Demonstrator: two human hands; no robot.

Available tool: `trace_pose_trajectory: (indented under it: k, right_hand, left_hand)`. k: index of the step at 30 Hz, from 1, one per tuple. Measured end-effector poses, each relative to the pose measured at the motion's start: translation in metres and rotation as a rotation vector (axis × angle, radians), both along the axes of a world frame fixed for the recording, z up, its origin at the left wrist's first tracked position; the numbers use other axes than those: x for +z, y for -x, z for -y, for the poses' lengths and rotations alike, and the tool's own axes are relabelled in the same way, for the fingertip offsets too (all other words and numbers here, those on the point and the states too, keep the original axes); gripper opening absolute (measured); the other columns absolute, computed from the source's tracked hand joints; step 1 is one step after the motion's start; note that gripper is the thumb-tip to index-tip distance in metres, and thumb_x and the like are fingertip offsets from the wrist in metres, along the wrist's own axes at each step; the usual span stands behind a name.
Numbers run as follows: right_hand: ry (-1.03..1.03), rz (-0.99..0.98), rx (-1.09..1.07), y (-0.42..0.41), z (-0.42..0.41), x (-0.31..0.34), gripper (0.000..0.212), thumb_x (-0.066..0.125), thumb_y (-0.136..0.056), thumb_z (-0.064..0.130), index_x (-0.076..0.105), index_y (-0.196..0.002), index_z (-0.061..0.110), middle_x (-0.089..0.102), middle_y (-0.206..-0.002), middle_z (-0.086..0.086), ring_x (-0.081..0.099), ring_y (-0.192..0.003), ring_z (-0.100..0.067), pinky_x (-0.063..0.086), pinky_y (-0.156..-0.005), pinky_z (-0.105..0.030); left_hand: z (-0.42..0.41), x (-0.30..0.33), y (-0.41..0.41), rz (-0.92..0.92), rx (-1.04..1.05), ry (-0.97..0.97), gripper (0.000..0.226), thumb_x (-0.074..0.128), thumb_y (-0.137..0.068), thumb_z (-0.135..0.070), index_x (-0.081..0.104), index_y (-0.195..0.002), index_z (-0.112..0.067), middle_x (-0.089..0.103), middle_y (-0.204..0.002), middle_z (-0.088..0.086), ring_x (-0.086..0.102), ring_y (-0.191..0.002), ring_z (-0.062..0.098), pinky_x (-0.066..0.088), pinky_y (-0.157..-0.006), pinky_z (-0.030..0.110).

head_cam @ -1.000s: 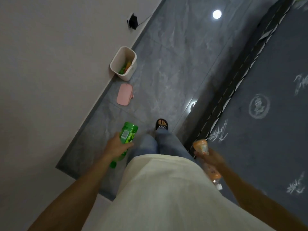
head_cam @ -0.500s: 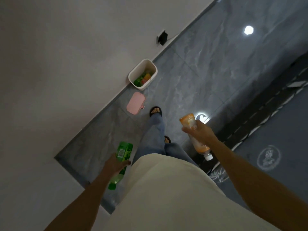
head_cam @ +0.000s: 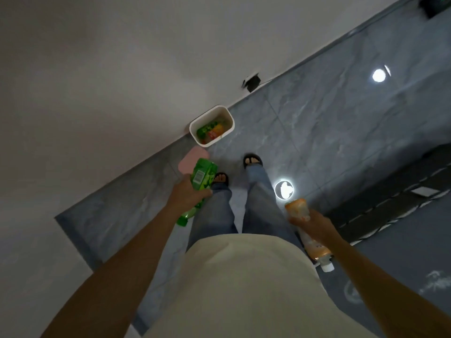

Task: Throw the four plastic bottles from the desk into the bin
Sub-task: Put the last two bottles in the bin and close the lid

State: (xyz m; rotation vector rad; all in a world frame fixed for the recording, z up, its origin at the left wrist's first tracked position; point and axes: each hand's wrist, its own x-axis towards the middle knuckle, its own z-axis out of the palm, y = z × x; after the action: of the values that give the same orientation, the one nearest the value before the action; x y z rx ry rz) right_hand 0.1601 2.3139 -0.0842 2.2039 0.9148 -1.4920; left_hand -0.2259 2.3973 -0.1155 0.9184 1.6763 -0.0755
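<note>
A white bin stands on the grey floor against the wall, just ahead of my feet. Green and orange bottles lie inside it. My left hand grips a green plastic bottle around its middle, cap end pointing back toward me, a short way in front of the bin. My right hand holds an orange plastic bottle with a white cap, lower right, beside my right leg.
A pink lid lies on the floor beside the bin, partly behind the green bottle. A black plug sits low on the wall beyond the bin. A dark patterned rug covers the floor at right.
I have walked closer to the bin, which now looks larger and nearer. My left hand with the green bottle has come up and forward; my right hand has dropped back beside my leg.
</note>
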Motion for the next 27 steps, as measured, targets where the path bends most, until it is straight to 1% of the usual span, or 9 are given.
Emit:
trace_pose_trajectory:
  k: [5, 8, 14, 16, 18, 20, 22, 25, 27]
  right_hand:
    - [0.055, 0.006, 0.120, -0.041, -0.062, -0.025, 0.076, 0.065, -0.074, 0.069, 0.057, -0.129, 0.017, 0.067, -0.109, -0.002, 0.065, -0.104, -0.027, 0.050, -0.084, -0.036]
    - [0.049, 0.025, 0.233, -0.048, -0.112, -0.041, 0.082, 0.064, -0.072, 0.073, 0.052, -0.131, 0.018, 0.066, -0.110, -0.004, 0.061, -0.093, -0.021, 0.047, -0.079, -0.035]
    - [0.014, -0.017, 0.414, -0.021, -0.190, -0.086, 0.088, 0.075, -0.075, 0.059, 0.036, -0.141, 0.015, 0.056, -0.128, -0.015, 0.060, -0.101, -0.029, 0.045, -0.083, -0.041]
    - [-0.011, -0.061, 0.479, -0.006, -0.210, -0.101, 0.079, 0.075, -0.078, 0.053, 0.038, -0.137, 0.015, 0.060, -0.121, -0.013, 0.060, -0.092, -0.023, 0.049, -0.078, -0.037]
    - [-0.050, -0.101, 0.569, 0.011, -0.230, -0.117, 0.066, 0.073, -0.077, 0.050, 0.043, -0.127, 0.018, 0.064, -0.101, -0.005, 0.062, -0.077, -0.016, 0.046, -0.062, -0.028]
    - [-0.087, -0.141, 0.638, 0.034, -0.249, -0.137, 0.050, 0.071, -0.077, 0.048, 0.045, -0.113, 0.024, 0.064, -0.088, 0.001, 0.061, -0.067, -0.010, 0.040, -0.052, -0.024]
    - [-0.114, -0.171, 0.677, 0.063, -0.267, -0.162, 0.054, 0.069, -0.073, 0.050, 0.042, -0.113, 0.024, 0.061, -0.085, 0.003, 0.061, -0.069, -0.011, 0.040, -0.054, -0.025]
    - [-0.213, -0.216, 0.757, 0.104, -0.291, -0.213, 0.057, 0.069, -0.071, 0.048, 0.037, -0.112, 0.025, 0.061, -0.088, 0.002, 0.063, -0.071, -0.015, 0.043, -0.057, -0.029]
    - [-0.275, -0.240, 0.859, 0.133, -0.309, -0.255, 0.054, 0.070, -0.075, 0.045, 0.039, -0.115, 0.023, 0.063, -0.091, -0.001, 0.064, -0.073, -0.017, 0.043, -0.056, -0.029]
  left_hand:
    - [-0.021, -0.018, -0.028, -0.052, 0.104, -0.003, 0.071, 0.081, -0.065, -0.054, 0.057, -0.123, -0.019, 0.069, -0.111, 0.002, 0.067, -0.097, 0.022, 0.057, -0.080, 0.040]
    - [-0.013, -0.034, -0.041, -0.076, 0.255, -0.001, 0.078, 0.084, -0.066, -0.053, 0.052, -0.130, -0.022, 0.065, -0.112, -0.002, 0.064, -0.097, 0.020, 0.049, -0.076, 0.033]
    - [0.024, -0.064, -0.061, -0.090, 0.431, 0.097, 0.067, 0.083, -0.068, -0.057, 0.047, -0.117, -0.027, 0.065, -0.103, -0.001, 0.061, -0.080, 0.006, 0.048, -0.061, 0.025]
    - [0.031, -0.079, -0.064, -0.092, 0.460, 0.119, 0.065, 0.084, -0.069, -0.053, 0.046, -0.115, -0.027, 0.064, -0.103, 0.000, 0.062, -0.080, 0.010, 0.049, -0.064, 0.027]
    - [0.029, -0.099, -0.065, -0.091, 0.483, 0.119, 0.065, 0.084, -0.070, -0.049, 0.048, -0.118, -0.023, 0.064, -0.103, 0.002, 0.065, -0.086, 0.019, 0.053, -0.072, 0.032]
    - [0.022, -0.124, -0.065, -0.089, 0.516, 0.095, 0.063, 0.084, -0.072, -0.047, 0.048, -0.117, -0.023, 0.064, -0.102, 0.001, 0.064, -0.083, 0.016, 0.052, -0.068, 0.030]
    - [0.010, -0.157, -0.062, -0.077, 0.553, 0.060, 0.059, 0.084, -0.071, -0.048, 0.046, -0.112, -0.027, 0.063, -0.098, -0.002, 0.062, -0.078, 0.008, 0.047, -0.060, 0.025]
    - [-0.014, -0.217, -0.058, -0.075, 0.617, -0.004, 0.062, 0.081, -0.067, -0.053, 0.047, -0.114, -0.032, 0.062, -0.095, -0.008, 0.064, -0.084, 0.014, 0.047, -0.066, 0.028]
    - [-0.031, -0.260, -0.054, -0.079, 0.676, -0.047, 0.062, 0.079, -0.065, -0.055, 0.046, -0.114, -0.036, 0.060, -0.091, -0.016, 0.060, -0.079, 0.007, 0.045, -0.064, 0.026]
